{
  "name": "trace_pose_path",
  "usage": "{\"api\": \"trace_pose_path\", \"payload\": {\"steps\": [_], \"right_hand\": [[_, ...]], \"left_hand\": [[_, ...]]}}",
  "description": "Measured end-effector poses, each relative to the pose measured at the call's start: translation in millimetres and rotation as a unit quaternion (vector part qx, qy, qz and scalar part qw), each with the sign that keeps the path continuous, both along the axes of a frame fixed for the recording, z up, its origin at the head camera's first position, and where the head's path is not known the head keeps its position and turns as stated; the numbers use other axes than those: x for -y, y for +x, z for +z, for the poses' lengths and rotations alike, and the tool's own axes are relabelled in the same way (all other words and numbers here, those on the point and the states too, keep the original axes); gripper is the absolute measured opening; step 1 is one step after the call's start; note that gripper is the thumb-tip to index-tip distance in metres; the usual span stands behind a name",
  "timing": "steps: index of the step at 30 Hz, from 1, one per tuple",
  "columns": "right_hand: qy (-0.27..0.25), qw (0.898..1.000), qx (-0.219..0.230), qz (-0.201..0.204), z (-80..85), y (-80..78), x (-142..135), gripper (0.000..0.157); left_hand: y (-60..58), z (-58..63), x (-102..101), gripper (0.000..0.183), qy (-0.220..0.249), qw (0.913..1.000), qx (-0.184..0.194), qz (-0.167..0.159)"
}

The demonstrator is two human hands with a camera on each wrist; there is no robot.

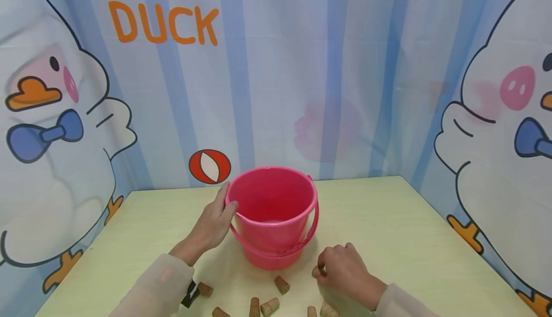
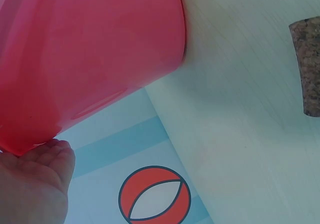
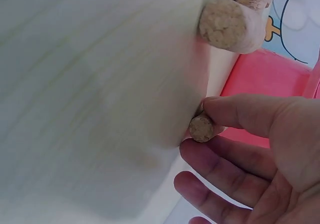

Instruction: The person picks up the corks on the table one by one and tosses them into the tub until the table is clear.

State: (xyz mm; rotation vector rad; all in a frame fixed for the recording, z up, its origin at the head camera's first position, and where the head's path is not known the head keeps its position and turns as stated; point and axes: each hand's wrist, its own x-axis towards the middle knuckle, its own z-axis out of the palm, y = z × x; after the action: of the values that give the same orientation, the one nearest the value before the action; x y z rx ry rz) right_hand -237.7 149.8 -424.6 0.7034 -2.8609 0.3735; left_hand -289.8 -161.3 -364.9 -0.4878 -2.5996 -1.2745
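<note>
A pink bucket [image 1: 276,240] stands upright on the pale yellow table, its handle hanging down across the front. My left hand [image 1: 210,223] grips the bucket's left rim, with the thumb over the edge near the inside; in the left wrist view its fingers [image 2: 52,161] lie against the outer wall. Right of the bucket's base, my right hand [image 1: 347,270] pinches a cork [image 3: 201,128] between thumb and forefinger, low over the table. In the right wrist view the other fingers of that hand are loosely bent. No corks are visible in the part of the bucket's interior that shows.
Several corks lie in front of the bucket, among them one cork [image 1: 282,284] close to its base and another cork [image 1: 205,289] beside my left sleeve. A printed duck curtain [image 1: 276,68] hangs behind the table [image 1: 379,221] and along both sides.
</note>
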Motion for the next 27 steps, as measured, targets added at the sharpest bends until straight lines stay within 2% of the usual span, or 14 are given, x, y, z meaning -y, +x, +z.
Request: {"api": "trace_pose_path", "payload": {"steps": [5, 14, 24, 27], "right_hand": [[-0.011, 1.0, -0.01, 0.004, 2.7, 0.9, -0.6, 0.033], [-0.014, 0.999, -0.034, 0.004, 13.0, 0.6, -5.1, 0.017], [-0.017, 0.999, -0.034, -0.016, 21.9, 2.0, -4.3, 0.011], [-0.02, 0.999, -0.046, -0.016, 24.7, 3.2, -5.4, 0.016]], "left_hand": [[-0.1, -0.4, -0.7, 0.068, 0.002, 1.0, 0.004, 0.001], [0.6, 0.5, 0.0, 0.069, -0.002, 1.0, 0.002, 0.002], [1.2, 1.0, 0.2, 0.067, -0.005, 1.0, 0.001, 0.002], [0.9, 1.0, 0.5, 0.067, -0.008, 1.0, -0.003, 0.003]]}}
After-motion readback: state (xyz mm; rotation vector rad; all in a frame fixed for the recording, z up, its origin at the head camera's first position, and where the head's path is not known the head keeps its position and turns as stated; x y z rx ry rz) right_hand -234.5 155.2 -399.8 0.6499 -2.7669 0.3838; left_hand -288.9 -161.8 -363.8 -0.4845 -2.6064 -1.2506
